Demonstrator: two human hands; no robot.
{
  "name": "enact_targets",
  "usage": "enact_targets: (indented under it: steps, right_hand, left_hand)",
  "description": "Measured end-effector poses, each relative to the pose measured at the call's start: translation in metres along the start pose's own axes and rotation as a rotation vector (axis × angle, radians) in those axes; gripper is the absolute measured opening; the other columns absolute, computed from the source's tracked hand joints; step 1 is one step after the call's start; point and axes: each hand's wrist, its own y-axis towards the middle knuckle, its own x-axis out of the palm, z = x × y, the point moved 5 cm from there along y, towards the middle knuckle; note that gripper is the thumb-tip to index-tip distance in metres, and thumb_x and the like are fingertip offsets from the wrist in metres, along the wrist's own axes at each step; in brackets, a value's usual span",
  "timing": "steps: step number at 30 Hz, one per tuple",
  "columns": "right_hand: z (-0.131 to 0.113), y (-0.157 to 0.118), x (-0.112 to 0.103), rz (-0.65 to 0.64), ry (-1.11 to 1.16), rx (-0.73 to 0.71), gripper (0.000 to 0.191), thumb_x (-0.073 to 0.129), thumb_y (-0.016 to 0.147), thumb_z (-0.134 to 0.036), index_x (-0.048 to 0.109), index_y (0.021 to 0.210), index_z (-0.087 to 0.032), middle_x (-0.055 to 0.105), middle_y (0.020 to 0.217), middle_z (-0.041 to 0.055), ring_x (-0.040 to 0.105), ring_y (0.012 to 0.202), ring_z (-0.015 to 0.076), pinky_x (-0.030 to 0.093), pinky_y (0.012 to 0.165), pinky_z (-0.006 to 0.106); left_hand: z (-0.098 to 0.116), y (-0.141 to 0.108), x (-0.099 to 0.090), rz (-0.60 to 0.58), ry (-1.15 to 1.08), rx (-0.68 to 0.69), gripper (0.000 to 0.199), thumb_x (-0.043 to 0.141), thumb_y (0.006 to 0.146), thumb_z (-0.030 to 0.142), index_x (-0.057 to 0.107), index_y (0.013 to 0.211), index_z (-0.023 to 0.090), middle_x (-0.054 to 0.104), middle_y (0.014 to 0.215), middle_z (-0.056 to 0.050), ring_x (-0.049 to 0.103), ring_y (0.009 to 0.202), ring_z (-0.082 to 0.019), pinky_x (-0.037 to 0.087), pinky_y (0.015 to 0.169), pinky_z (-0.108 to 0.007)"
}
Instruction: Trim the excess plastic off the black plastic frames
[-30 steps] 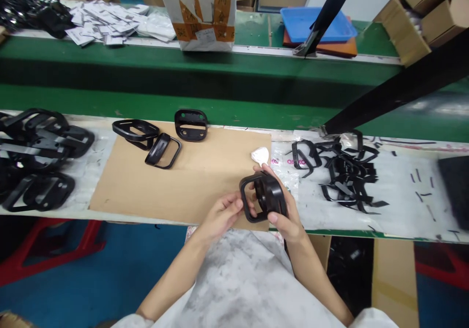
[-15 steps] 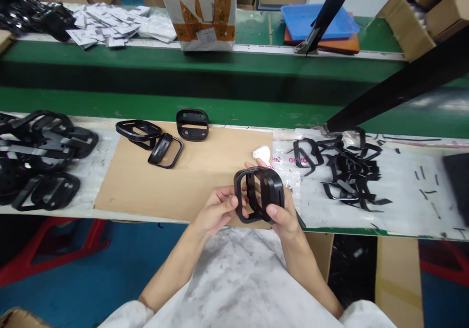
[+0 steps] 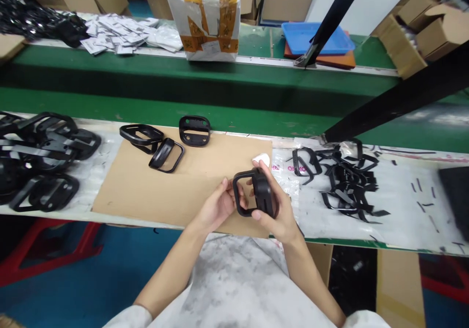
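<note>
While held, black plastic frame [image 3: 263, 194], rounded, hollow-centred

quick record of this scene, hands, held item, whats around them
held item: black plastic frame
left hand: fingers on the frame's open rim
right hand: wrapped round its thick side
beneath: cardboard sheet
near hands: white piece
on cardboard: three black frames
to the right: black plastic offcuts
far bench: blue tray, taped parcel

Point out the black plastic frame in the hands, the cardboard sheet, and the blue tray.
Black plastic frame [image 3: 264, 194], head view, thick side.
Cardboard sheet [image 3: 146, 196], head view, bare middle.
Blue tray [image 3: 330, 51], head view, front rim.
</note>
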Motion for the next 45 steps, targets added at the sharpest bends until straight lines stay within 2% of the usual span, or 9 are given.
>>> enact_targets:
  steps: [4,10,21,24,28,32,38,41,45]
  right_hand:
    - [0.009,-0.003,0.0,-0.064,-0.118,-0.042,0.093,0.078,0.085,-0.05,0.032,0.163,-0.03,0.032,0.169,0.0086,0.029,0.157,0.0353,0.023,0.128,0.06]
    - [0.015,-0.006,-0.01,-0.12,-0.092,-0.05,0.095,0.08,0.083,-0.045,0.032,0.164,-0.03,0.032,0.17,0.0085,0.031,0.156,0.0355,0.024,0.128,0.059]
    - [0.002,-0.002,-0.01,-0.203,0.048,-0.062,0.097,0.082,0.08,-0.053,0.036,0.162,-0.029,0.032,0.17,0.0091,0.032,0.155,0.0393,0.021,0.128,0.061]
    - [0.003,0.005,-0.01,-0.215,-0.047,-0.054,0.097,0.083,0.082,-0.05,0.033,0.163,-0.032,0.029,0.171,0.0068,0.029,0.156,0.0368,0.021,0.129,0.059]
    - [0.009,0.002,-0.021,-0.141,-0.243,-0.004,0.086,0.08,0.088,-0.043,0.036,0.161,-0.036,0.031,0.17,0.0048,0.028,0.157,0.0328,0.024,0.129,0.056]
    - [0.029,-0.017,-0.042,0.163,-0.532,0.05,0.044,0.068,0.095,-0.037,0.063,0.138,-0.031,0.057,0.142,0.0101,0.053,0.136,0.0315,0.042,0.118,0.055]
    - [0.065,-0.033,-0.058,0.277,-0.746,0.238,0.043,0.061,0.092,-0.037,0.064,0.13,-0.017,0.063,0.112,0.0146,0.062,0.106,0.0335,0.054,0.096,0.055]
    - [0.061,-0.034,-0.068,0.268,-0.667,0.27,0.032,0.056,0.096,-0.037,0.069,0.118,-0.019,0.067,0.103,0.0123,0.064,0.089,0.0287,0.057,0.083,0.047]
    - [0.06,-0.045,-0.062,0.172,-0.222,0.456,0.043,0.058,0.099,-0.051,0.064,0.128,-0.02,0.06,0.069,0.0004,0.053,0.053,0.0187,0.048,0.051,0.033]
  left_hand:
    - [-0.001,0.005,-0.004,0.084,-0.119,-0.059,0.039,0.078,0.084,0.05,0.063,0.075,0.016,0.059,0.065,-0.001,0.057,0.061,-0.014,0.049,0.061,-0.026]
    - [-0.015,0.004,-0.008,0.082,-0.235,-0.209,0.034,0.08,0.085,0.039,0.061,0.072,0.014,0.054,0.064,0.0,0.056,0.062,-0.013,0.049,0.066,-0.027]
    - [-0.004,-0.011,0.013,0.023,-0.183,-0.099,0.035,0.086,0.078,0.036,0.059,0.071,0.014,0.055,0.063,0.0,0.055,0.059,-0.012,0.047,0.065,-0.028]
    - [0.009,-0.006,0.006,0.077,-0.112,-0.006,0.035,0.082,0.082,0.038,0.058,0.07,0.015,0.052,0.063,0.001,0.051,0.061,-0.011,0.045,0.064,-0.026]
    - [0.048,0.006,-0.018,0.197,0.056,0.249,0.032,0.081,0.08,0.035,0.057,0.072,0.016,0.052,0.066,0.002,0.049,0.063,-0.011,0.042,0.064,-0.024]
    - [0.079,0.022,-0.042,0.306,0.25,0.47,0.033,0.08,0.075,0.034,0.053,0.067,0.018,0.05,0.06,0.003,0.047,0.059,-0.01,0.037,0.061,-0.024]
    - [0.071,0.047,-0.052,0.285,0.337,0.452,0.039,0.081,0.075,0.041,0.051,0.064,0.018,0.047,0.056,0.004,0.042,0.056,-0.009,0.032,0.059,-0.024]
    - [0.071,0.057,-0.049,0.196,0.433,0.416,0.04,0.08,0.077,0.041,0.051,0.061,0.018,0.047,0.056,0.004,0.041,0.057,-0.009,0.03,0.06,-0.025]
    - [0.077,0.068,-0.049,0.117,0.464,0.389,0.043,0.081,0.075,0.04,0.048,0.058,0.018,0.044,0.055,0.004,0.037,0.055,-0.009,0.026,0.058,-0.025]
